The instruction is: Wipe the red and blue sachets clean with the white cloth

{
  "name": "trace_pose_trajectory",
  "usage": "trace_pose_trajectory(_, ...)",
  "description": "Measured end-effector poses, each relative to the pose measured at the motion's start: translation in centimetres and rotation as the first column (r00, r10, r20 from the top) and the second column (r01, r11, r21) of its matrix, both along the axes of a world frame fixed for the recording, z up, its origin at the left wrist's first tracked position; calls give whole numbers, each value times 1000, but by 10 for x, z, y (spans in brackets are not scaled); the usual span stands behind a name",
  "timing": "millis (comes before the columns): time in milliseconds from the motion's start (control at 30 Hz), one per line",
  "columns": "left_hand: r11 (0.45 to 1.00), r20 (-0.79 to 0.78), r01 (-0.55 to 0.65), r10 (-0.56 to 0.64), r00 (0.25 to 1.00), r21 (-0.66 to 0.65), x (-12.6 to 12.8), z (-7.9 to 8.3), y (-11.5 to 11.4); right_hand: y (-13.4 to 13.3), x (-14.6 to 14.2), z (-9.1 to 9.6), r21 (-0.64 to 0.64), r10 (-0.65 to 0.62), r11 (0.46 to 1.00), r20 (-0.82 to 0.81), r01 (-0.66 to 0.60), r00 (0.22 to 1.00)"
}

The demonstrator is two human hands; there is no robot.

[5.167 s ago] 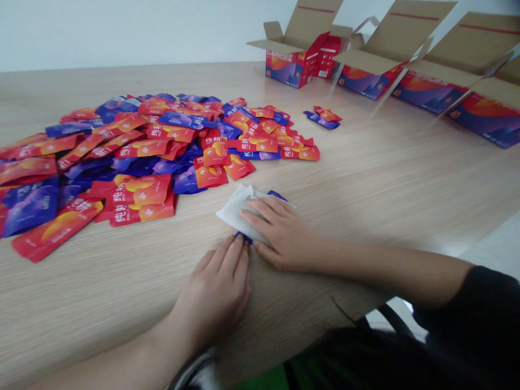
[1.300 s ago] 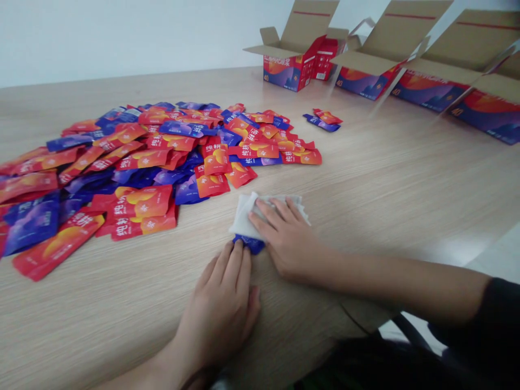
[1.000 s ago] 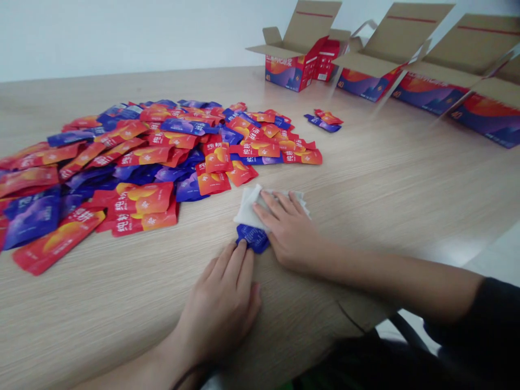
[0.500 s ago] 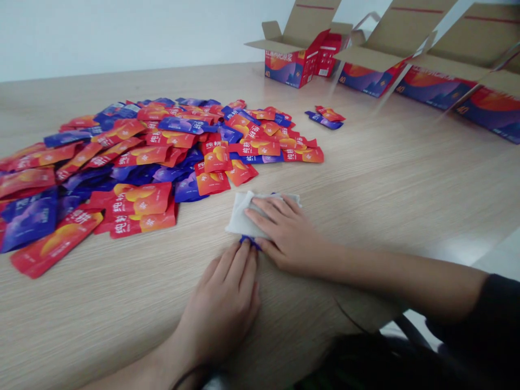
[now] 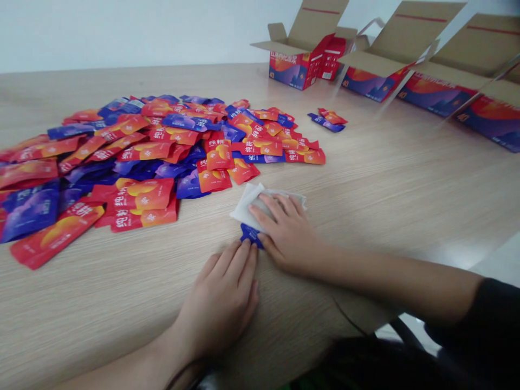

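Note:
My right hand (image 5: 286, 233) lies flat with fingers spread on a white cloth (image 5: 247, 201), pressing it onto a blue sachet (image 5: 249, 235) on the wooden table (image 5: 406, 179). Only the near end of the sachet shows; the rest is under the cloth. My left hand (image 5: 221, 298) rests palm down on the table, fingers stretched out together, with the fingertips touching the near end of the blue sachet.
A wide heap of red and blue sachets (image 5: 142, 146) covers the table's left half. Two sachets (image 5: 328, 119) lie apart further back. Several open cardboard boxes (image 5: 300, 54) with red and blue printing stand along the far right edge.
My right hand has slid the cloth back and forth over the blue sachet, now a little farther away so more of the sachet's near end shows. My left hand has stayed at the sachet's end.

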State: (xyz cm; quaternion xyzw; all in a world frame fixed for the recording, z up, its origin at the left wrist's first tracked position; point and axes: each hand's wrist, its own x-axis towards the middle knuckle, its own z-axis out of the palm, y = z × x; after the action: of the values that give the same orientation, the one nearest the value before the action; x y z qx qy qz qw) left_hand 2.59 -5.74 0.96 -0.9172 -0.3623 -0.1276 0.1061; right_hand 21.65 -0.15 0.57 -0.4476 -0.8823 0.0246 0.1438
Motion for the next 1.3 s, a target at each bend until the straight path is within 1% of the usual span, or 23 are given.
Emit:
trace_pose_trajectory(67,1000,1,-3,3,1000,11,1,0,0,-1,0,0,-7,112,994,1,-112,994)
trace_pose_trajectory(100,1000,-1,-4,4,1000,14,1,-1,0,0,0,1,-18,138,990,-3,-138,990)
trace_pose_trajectory(133,1000,-5,-4,4,1000,16,1,-1,0,2,2,1,-27,124,992,-10,-124,992)
trace_pose_trajectory(233,1000,-22,5,-5,1000,5,1,-1,-1,7,6,5,-36,-21,999,-7,21,1000)
trace_pose_trajectory(267,1000,-23,6,-6,1000,3,0,-1,-1,7,7,7,-35,-42,999,1,42,999)
trace_pose_trajectory(300,1000,-21,6,-6,1000,2,0,-1,-1,7,8,10,-38,-32,999,10,32,999)
trace_pose_trajectory(367,1000,-16,6,-6,1000,-3,0,-1,-1,5,9,15,-55,28,998,7,-28,1000)
trace_pose_trajectory(433,1000,-14,9,-9,1000,-10,-1,-1,-1,7,13,20,-80,54,995,-59,-58,997)
trace_pose_trajectory(533,1000,-20,15,-16,1000,-25,-2,-1,-1,23,27,23,-106,28,993,-248,-56,968)
trace_pose_trajectory(600,999,-25,16,-17,1000,-29,-2,-1,-1,39,37,22,-72,36,995,-345,-65,938)
trace_pose_trajectory(667,1000,-24,13,-13,1000,-27,-2,-1,0,53,44,19,-40,84,993,-382,-107,920)
trace_pose_trajectory(767,1000,-12,7,-8,1000,-30,-1,-1,0,65,45,16,-82,177,972,-366,-221,914)
trace_pose_trajectory(833,999,-3,7,-8,1000,-36,-1,-2,0,68,41,15,-135,197,959,-322,-251,926)
trace_pose_trajectory(900,999,2,6,-6,1000,-49,-2,-2,0,72,37,17,-193,197,948,-270,-254,943)
trace_pose_trajectory(967,998,2,7,-7,1000,-66,-3,-1,0,76,33,22,-232,215,935,-225,-267,950)
trace_pose_trajectory(1067,996,-1,12,-12,1000,-94,-3,-1,-1,83,29,36,-242,275,920,-168,-310,947)
trace_pose_trajectory(1133,994,10,12,-11,1000,-113,-4,-1,0,85,26,47,-271,241,921,-167,-280,956)
trace_pose_trajectory(1200,988,50,11,-4,999,-156,-6,0,2,81,22,58,-293,147,932,-228,-212,962)
trace_pose_trajectory(1267,962,152,29,13,988,-271,-9,2,6,71,18,67,-298,63,938,-352,-176,934)
trace_pose_trajectory(1300,932,234,42,47,971,-360,-11,4,9,64,15,71,-321,47,926,-421,-197,906)
